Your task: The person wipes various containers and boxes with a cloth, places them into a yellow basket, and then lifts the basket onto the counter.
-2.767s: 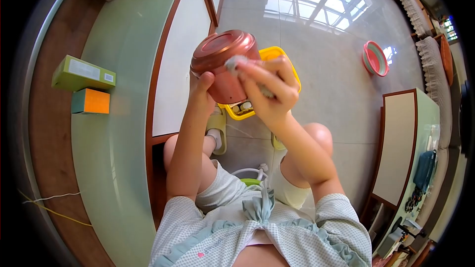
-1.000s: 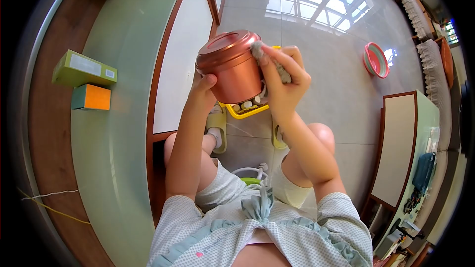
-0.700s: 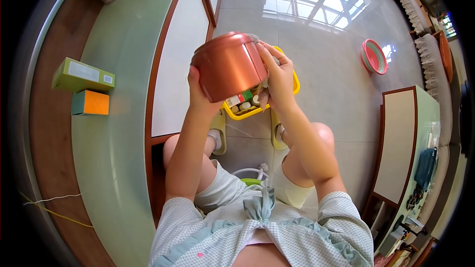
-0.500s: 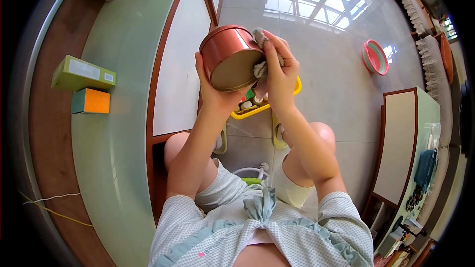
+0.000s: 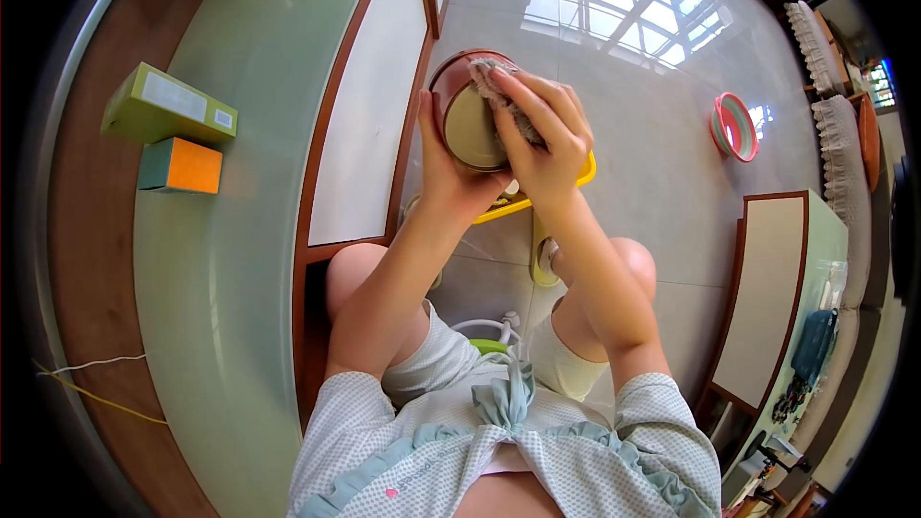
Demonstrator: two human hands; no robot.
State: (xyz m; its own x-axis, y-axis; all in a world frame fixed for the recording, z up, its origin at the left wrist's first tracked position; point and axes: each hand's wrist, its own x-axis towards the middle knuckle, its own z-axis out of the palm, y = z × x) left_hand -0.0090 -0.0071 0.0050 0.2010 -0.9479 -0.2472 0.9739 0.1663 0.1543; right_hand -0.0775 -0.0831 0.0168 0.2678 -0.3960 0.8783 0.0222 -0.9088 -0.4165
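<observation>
A round red tin is held up in front of me, its pale metal base facing me. My left hand grips the tin from the left and below, thumb along its side. My right hand has its fingers wrapped on a fluffy grey cloth, pressed against the tin's upper right rim and base. Part of the cloth is hidden under the fingers. Below the hands, a yellow basket with small items stands on the floor, mostly covered by my hands and arms.
On the left, a green glass-topped cabinet carries a green box and an orange-and-teal box. A pink basin sits on the tiled floor. Another low cabinet stands at right. Something green shows between my knees.
The tin has turned so its base faces me more, and has shifted right. The cloth has moved from the tin's right side onto its upper rim and base edge.
</observation>
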